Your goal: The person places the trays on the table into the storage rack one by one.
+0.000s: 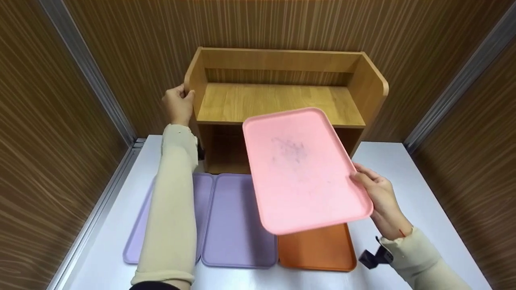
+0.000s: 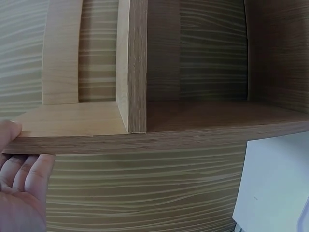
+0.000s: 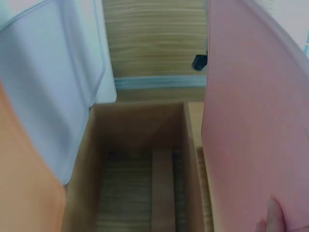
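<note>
My left hand (image 1: 179,104) grips the left side panel of a two-tier wooden shelf (image 1: 278,102). In the left wrist view the thumb lies on the panel's inner face, with the fingers (image 2: 36,176) against its outer face. A pink tray (image 1: 302,173) with dark smudges on its surface is held up by my right hand (image 1: 381,201) at its right edge, thumb on the upper face. Tilted, it overlaps the shelf's lower opening and part of an orange tray (image 1: 318,249) in the head view.
Two purple trays, one in the middle (image 1: 238,229) and one at the left (image 1: 203,193), lie beside the orange tray on the white table (image 1: 403,177). My left sleeve covers part of the left one. Wood-patterned walls (image 1: 282,24) enclose the table.
</note>
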{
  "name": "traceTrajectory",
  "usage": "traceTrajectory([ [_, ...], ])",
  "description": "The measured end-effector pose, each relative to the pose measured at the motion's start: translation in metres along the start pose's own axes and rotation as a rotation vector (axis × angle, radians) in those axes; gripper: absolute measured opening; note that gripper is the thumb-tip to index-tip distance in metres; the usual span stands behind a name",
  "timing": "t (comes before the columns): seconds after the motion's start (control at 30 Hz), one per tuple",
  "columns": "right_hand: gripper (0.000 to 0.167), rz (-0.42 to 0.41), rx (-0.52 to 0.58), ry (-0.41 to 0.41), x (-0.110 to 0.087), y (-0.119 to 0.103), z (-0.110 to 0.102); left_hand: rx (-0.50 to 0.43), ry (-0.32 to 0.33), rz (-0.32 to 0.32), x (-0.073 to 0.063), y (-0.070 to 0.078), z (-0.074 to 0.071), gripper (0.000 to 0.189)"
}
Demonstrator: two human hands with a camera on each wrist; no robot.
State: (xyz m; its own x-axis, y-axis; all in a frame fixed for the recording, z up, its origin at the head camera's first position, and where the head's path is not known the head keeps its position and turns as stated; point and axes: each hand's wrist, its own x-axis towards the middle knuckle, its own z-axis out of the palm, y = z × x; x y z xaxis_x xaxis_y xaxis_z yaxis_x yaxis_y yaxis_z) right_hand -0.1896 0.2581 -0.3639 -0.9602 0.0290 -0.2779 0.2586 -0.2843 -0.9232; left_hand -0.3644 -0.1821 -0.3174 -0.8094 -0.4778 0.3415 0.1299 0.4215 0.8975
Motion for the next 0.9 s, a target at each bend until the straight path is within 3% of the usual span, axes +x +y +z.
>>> traceTrajectory([
  [0.17, 0.018, -0.039, 0.114, -0.011, 0.012, -0.009, 0.017, 0.009, -0.003, -0.010, 0.002, 0.001, 0.001, 0.024],
  [0.27, 0.029, -0.054, 0.156, -0.027, 0.021, -0.013, 0.028, 0.029, 0.005, -0.011, 0.002, 0.001, 0.001, 0.024],
  [0.53, 0.050, -0.107, 0.200, 0.032, 0.049, -0.021, 0.058, 0.054, 0.006, 0.013, 0.000, 0.004, 0.000, 0.024],
  [0.9, 0.046, -0.181, 0.219, 0.159, 0.085, -0.022, 0.092, 0.053, -0.002, -0.006, 0.001, 0.003, 0.002, 0.026],
])
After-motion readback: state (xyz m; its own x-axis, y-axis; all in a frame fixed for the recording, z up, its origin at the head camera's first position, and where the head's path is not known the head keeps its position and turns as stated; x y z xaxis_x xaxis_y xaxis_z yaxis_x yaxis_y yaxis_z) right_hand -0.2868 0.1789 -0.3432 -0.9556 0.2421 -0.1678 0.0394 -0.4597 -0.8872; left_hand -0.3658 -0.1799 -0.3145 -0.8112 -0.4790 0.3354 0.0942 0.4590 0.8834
